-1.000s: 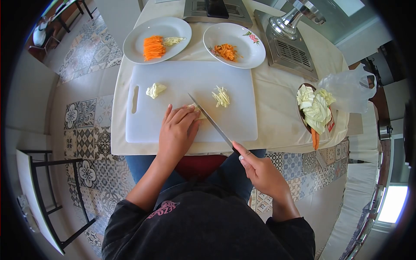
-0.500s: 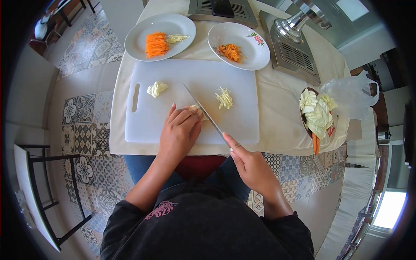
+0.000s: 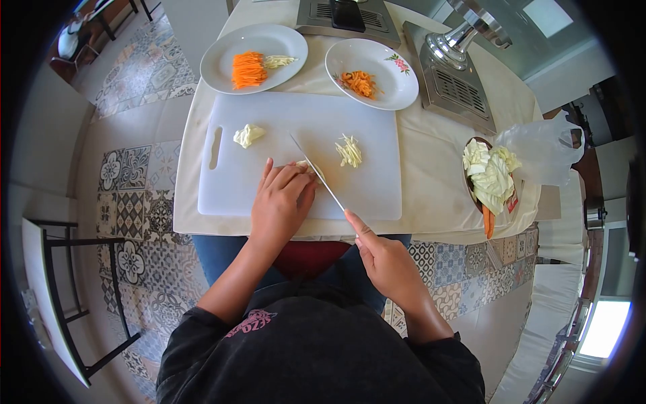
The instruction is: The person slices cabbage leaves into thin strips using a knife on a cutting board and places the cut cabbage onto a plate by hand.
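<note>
My left hand (image 3: 282, 198) presses a pale cabbage piece (image 3: 319, 172) onto the white cutting board (image 3: 232, 192), mostly covering it with bent fingers. My right hand (image 3: 387, 259) is wrapped round the handle of a knife (image 3: 326, 182), whose blade lies against the cabbage beside my left fingertips, its tip pointing up and left. A crumpled cabbage piece (image 3: 248, 135) sits at the board's upper left. Thin cabbage strips (image 3: 349, 151) lie in a small pile right of the blade.
Behind the board, an oval plate (image 3: 219, 62) holds carrot and cabbage strips; a flowered plate (image 3: 379, 55) holds carrot bits. Metal appliances (image 3: 454, 87) stand beyond. Cabbage leaves (image 3: 492, 176) and carrots (image 3: 488, 221) lie at the right by a plastic bag (image 3: 542, 148). A person (image 3: 68, 40) sits far left.
The knife blade has shifted slightly left and stands more upright on the cabbage. My right hand has moved a little left and down. My left hand stays on the cabbage.
</note>
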{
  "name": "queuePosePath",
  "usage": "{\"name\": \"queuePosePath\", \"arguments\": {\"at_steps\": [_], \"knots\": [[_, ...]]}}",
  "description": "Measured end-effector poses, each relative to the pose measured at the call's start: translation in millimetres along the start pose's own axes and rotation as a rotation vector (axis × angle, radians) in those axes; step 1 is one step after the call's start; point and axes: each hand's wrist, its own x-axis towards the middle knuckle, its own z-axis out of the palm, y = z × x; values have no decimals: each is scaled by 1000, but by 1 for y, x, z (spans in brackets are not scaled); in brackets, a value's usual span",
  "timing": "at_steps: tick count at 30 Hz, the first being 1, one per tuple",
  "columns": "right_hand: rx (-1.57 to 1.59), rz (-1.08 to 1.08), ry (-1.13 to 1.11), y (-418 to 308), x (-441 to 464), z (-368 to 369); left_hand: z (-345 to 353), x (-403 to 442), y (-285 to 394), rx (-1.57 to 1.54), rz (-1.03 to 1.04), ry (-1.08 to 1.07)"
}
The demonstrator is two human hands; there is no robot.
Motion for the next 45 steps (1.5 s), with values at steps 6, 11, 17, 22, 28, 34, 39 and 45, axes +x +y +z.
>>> {"name": "queuePosePath", "arguments": {"at_steps": [6, 11, 17, 22, 28, 34, 39, 45], "knots": [[16, 28, -3, 0, -14, -4, 2, -1, 1, -8, -6, -5], [32, 114, -48, -5, -33, -15, 1, 0, 0, -7, 3, 18], [45, 148, -54, -6, -53, -24, 1, 0, 0, -7, -1, 17], [25, 188, -93, -12, -67, -41, 0, 0, 3, -19, -9, 27], [28, 153, -23, -1, -64, -26, 2, 0, -1, -21, 8, 31], [45, 32, 101, 8, -40, -2, 2, -1, -2, -23, 17, 17], [-17, 34, 80, 9, -32, -8, -1, -1, -2, 8, 22, -7], [10, 70, 77, 8, -31, -12, -2, 0, -1, 17, 36, -8]]}}
